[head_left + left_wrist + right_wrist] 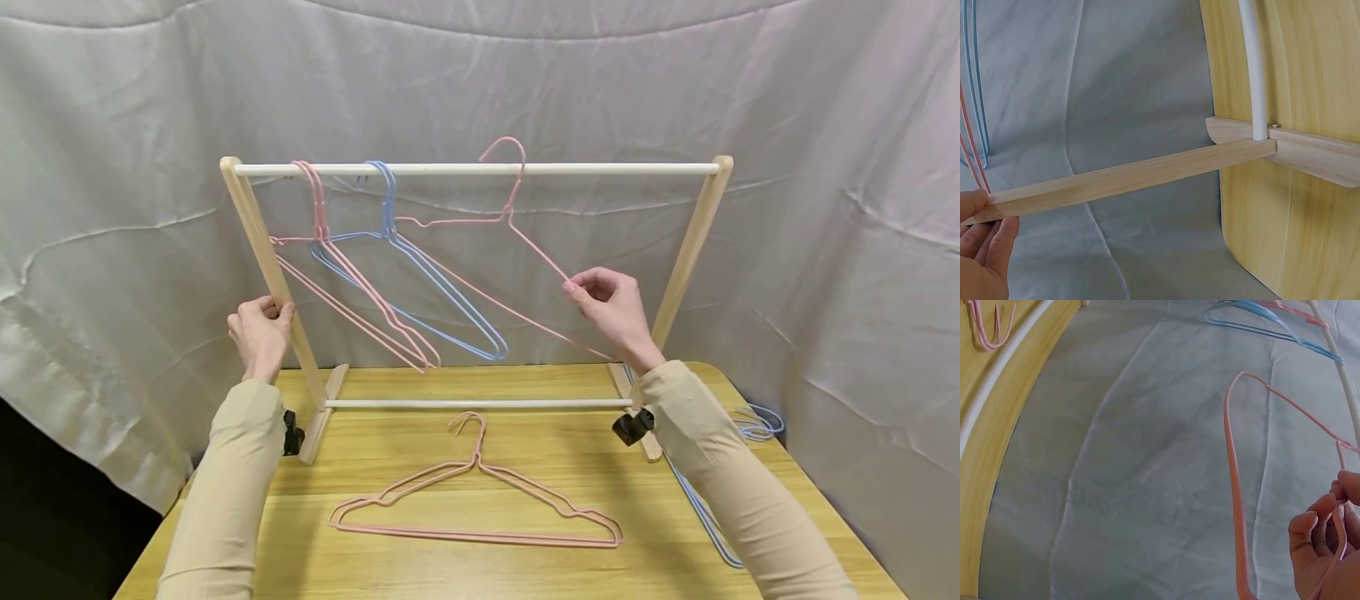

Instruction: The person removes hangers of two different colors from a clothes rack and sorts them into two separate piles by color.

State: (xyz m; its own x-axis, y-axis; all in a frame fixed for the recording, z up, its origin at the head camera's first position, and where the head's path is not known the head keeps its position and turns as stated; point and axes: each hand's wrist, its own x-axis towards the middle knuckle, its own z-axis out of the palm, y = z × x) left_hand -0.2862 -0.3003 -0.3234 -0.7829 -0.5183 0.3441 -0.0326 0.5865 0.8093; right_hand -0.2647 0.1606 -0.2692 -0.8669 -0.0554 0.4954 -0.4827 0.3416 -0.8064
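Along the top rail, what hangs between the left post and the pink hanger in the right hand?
Pink hangers nearer the post, then blue hangers; the head view shows both groups.

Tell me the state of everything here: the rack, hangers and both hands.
Rack: upright
Left hand: holding the rack
Right hand: pinching the held hanger
Held hanger: pink, tilted, unclear if hooked
Hung pinks: hooked on rack
Hung blues: hooked on rack
Table pinks: lying flat
Right-side blues: lying, partly hidden
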